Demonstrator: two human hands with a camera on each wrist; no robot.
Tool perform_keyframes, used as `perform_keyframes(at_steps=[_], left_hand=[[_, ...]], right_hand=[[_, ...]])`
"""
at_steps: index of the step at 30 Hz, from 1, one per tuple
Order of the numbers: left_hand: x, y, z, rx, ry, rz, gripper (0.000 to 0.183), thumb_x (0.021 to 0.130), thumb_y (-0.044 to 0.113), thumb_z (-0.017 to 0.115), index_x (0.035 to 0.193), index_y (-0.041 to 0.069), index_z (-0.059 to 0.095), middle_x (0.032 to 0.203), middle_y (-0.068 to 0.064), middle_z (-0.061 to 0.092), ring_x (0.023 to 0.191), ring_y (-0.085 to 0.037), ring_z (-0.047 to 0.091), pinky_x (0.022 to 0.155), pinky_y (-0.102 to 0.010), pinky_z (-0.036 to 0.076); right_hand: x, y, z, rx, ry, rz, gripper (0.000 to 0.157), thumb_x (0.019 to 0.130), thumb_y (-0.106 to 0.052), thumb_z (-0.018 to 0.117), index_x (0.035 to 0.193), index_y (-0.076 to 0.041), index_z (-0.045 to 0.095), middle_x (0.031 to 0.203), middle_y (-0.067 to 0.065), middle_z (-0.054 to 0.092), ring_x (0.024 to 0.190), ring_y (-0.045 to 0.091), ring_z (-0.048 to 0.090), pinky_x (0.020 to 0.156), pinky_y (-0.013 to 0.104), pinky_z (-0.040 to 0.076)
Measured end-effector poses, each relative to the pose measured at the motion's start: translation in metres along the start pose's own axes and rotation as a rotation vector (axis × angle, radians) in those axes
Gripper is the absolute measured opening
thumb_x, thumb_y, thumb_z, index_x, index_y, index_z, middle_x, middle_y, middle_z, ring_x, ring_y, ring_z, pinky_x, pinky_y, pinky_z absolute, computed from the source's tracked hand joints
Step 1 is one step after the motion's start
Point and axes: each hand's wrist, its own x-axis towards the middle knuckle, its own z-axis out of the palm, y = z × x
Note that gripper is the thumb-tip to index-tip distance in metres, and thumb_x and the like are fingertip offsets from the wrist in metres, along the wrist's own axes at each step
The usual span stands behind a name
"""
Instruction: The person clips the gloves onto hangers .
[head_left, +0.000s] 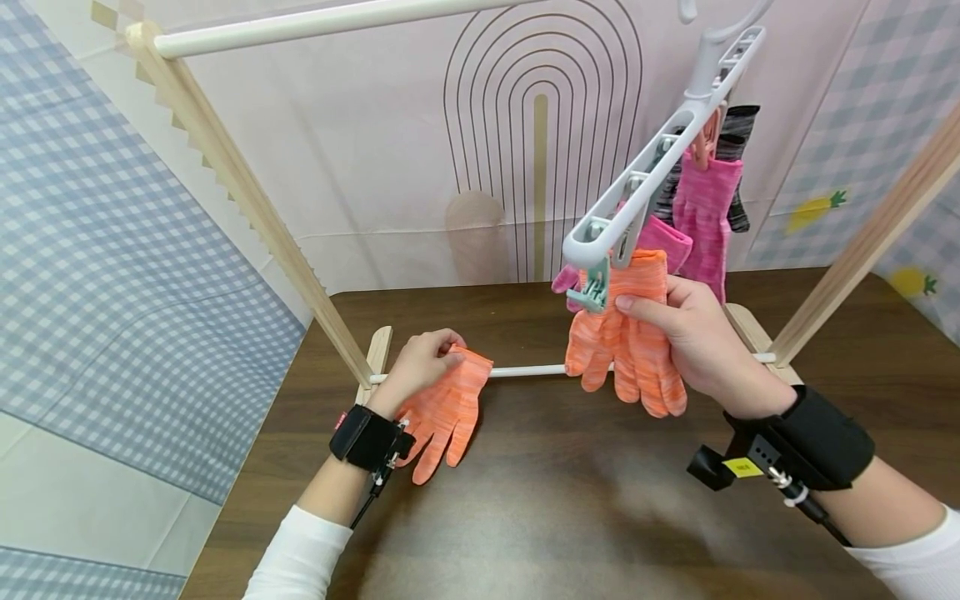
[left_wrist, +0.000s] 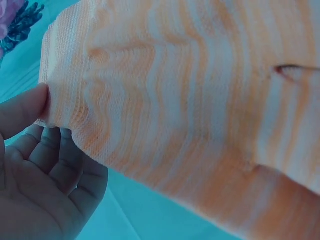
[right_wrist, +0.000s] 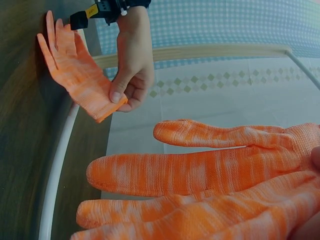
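Note:
My left hand [head_left: 423,362] pinches an orange knit glove [head_left: 453,400] at its cuff, thumb on one face and fingers behind. That glove's fingers point down over the wooden tabletop. With thumb and fingers, my right hand [head_left: 708,342] holds a second orange glove [head_left: 637,333] by the side near its cuff; its fingers dangle. A teal clip [head_left: 595,287] on the near end of a white hanger [head_left: 675,125] overlaps this glove's cuff. Up close, the left wrist view shows the striped cuff [left_wrist: 65,65] and my left thumb [left_wrist: 25,110] on its edge.
Pink gloves [head_left: 705,217] and a dark grey striped knit item [head_left: 738,133] hang farther back on the hanger, with a pink clip [head_left: 705,137]. Around the work stands a wooden frame [head_left: 247,200] with a white top rod [head_left: 315,25] and a low white bar [head_left: 525,371].

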Motion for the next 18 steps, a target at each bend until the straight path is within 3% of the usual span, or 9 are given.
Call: perform_keyframes(at_steps=[18], left_hand=[[-0.013, 0.024, -0.003, -0.137, 0.028, 0.178, 0.013, 0.086, 0.012, 0.057, 0.098, 0.010, 0.060, 0.084, -0.004, 0.060, 0.072, -0.014, 0.050, 0.065, -0.024, 0.041]], right_hand=[[-0.003, -0.002, 0.002, -0.007, -0.019, -0.019, 0.014, 0.087, -0.004, 0.052, 0.095, -0.007, 0.062, 0.079, 0.001, 0.068, 0.073, 0.011, 0.062, 0.069, 0.021, 0.048]])
